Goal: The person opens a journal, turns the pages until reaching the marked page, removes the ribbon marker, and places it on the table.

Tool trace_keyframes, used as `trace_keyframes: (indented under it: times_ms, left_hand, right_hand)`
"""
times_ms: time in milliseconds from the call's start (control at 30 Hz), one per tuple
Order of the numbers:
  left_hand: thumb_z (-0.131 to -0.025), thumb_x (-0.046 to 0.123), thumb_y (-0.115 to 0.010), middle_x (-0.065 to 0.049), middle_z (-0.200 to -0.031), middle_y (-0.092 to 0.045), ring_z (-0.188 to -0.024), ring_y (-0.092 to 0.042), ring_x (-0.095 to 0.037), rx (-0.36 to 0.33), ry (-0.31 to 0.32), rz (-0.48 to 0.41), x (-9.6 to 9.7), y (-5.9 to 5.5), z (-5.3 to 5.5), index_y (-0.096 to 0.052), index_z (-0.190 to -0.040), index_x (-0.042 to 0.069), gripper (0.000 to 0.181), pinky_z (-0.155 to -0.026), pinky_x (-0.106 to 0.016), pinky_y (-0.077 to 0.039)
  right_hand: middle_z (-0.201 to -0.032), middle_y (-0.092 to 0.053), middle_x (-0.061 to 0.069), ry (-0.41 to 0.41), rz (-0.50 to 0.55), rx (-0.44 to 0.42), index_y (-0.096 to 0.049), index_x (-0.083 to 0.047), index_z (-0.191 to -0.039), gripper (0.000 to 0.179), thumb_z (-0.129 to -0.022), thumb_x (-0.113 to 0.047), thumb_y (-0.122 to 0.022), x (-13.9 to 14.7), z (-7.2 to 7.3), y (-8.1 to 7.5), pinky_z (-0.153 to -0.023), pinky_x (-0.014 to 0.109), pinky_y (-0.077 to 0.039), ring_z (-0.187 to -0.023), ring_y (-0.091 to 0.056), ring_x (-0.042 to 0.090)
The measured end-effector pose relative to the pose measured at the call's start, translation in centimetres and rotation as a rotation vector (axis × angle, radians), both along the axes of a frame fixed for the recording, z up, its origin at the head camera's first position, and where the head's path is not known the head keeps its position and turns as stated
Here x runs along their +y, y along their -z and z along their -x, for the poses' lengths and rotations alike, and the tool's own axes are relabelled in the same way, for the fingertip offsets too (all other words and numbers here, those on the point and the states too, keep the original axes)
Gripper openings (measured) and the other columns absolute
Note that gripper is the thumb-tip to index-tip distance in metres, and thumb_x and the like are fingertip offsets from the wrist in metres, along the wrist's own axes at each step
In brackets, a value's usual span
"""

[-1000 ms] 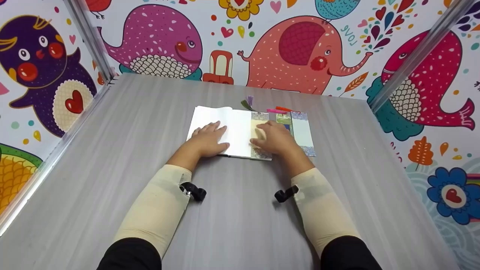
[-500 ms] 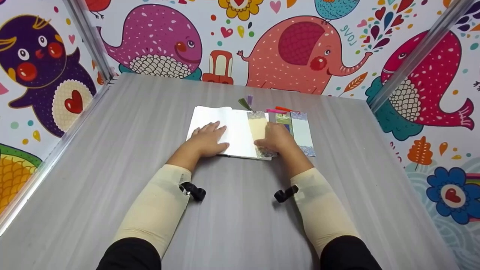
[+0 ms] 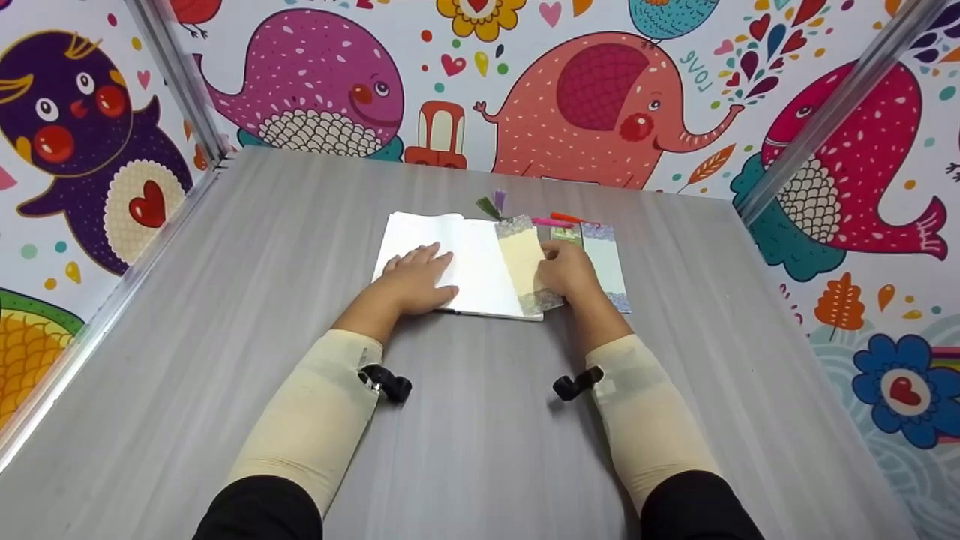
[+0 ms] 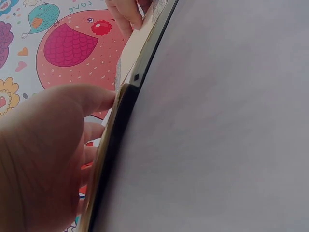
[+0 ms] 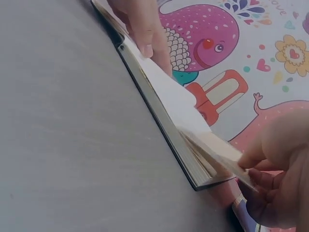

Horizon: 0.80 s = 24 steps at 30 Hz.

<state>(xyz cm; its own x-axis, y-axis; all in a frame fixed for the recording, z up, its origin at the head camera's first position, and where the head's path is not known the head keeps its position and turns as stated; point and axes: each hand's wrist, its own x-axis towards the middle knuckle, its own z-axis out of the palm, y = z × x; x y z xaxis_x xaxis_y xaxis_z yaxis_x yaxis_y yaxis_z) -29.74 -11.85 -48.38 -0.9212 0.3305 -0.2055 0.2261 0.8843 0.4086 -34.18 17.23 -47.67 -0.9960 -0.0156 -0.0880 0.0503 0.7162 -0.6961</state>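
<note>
With the left hand [image 3: 416, 278] spread on the open book [image 3: 463, 255], the grip of the right hand [image 3: 570, 271] pinches the yellow card [image 3: 520, 259] over its right page [image 3: 486, 274], and squeezing hard might bend it.

A grey wood-grain table [image 3: 480, 450] spreads beneath everything, bounded by a white wall [image 3: 465, 88] printed with cartoon animals. Along its back stand a purple whale [image 3: 322, 82], a little red car [image 3: 436, 135] and a coral elephant [image 3: 585, 112] with a blue bird [image 3: 673, 15] perched on top. A dark purple penguin [image 3: 75, 105] fills the left side; a crimson whale [image 3: 862, 142] and a blue flower [image 3: 907, 391] occupy the right. Metal strips run down both corners. On the table, a pale blue bordered card [image 3: 606, 262] lies beside a partly hidden green one [image 3: 566, 233], with pink and orange slivers at their far ends, too small to identify
</note>
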Motion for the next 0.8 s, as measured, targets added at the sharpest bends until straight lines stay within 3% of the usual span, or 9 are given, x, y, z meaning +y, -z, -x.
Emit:
trace_keyframes:
  times_ms: [133,400,567,800]
  left_hand:
    - [-0.104,0.057,-0.049,-0.008,-0.183,-0.012,-0.170,-0.009,-0.036,0.002,0.004,-0.001,0.0,-0.1,-0.1,-0.024,-0.173,0.021,0.081,-0.135,-0.065,-0.006]
    - [-0.104,0.056,-0.049,-0.009,-0.183,-0.011,-0.170,-0.008,-0.037,-0.004,0.003,-0.003,0.0,-0.1,0.0,-0.023,-0.173,0.021,0.081,-0.135,-0.065,-0.005]
    - [-0.104,0.058,-0.046,-0.007,-0.183,-0.008,-0.170,-0.006,-0.036,-0.022,0.000,0.006,0.0,0.3,0.3,-0.021,-0.173,0.023,0.082,-0.136,-0.063,-0.004]
    - [-0.103,0.057,-0.047,-0.009,-0.183,-0.010,-0.170,-0.007,-0.037,-0.003,0.001,-0.008,-0.1,0.5,0.3,-0.022,-0.173,0.022,0.082,-0.135,-0.065,-0.004]
  right_hand:
    - [-0.136,-0.071,0.020,0.050,0.131,-0.014,-0.070,-0.003,-0.140,0.047,-0.099,-0.006,-0.049,0.3,0.4,0.2,-0.110,0.046,-0.053,-0.124,-0.063,0.032]
    - [-0.135,-0.070,0.019,0.161,0.288,-0.023,-0.071,-0.006,-0.139,0.043,-0.100,-0.011,-0.054,2.0,1.0,-0.6,-0.092,0.034,-0.054,-0.118,-0.062,0.029]
    - [-0.135,-0.069,0.025,0.223,0.393,0.013,-0.071,0.000,-0.138,0.046,-0.096,-0.005,-0.054,4.2,1.3,-1.3,-0.080,0.026,-0.052,-0.114,-0.063,0.031]
    - [-0.145,-0.065,0.020,0.328,0.364,-0.046,-0.066,-0.005,-0.146,0.052,-0.097,-0.006,-0.050,7.5,1.6,-1.9,-0.077,0.025,-0.049,-0.117,-0.059,0.029]
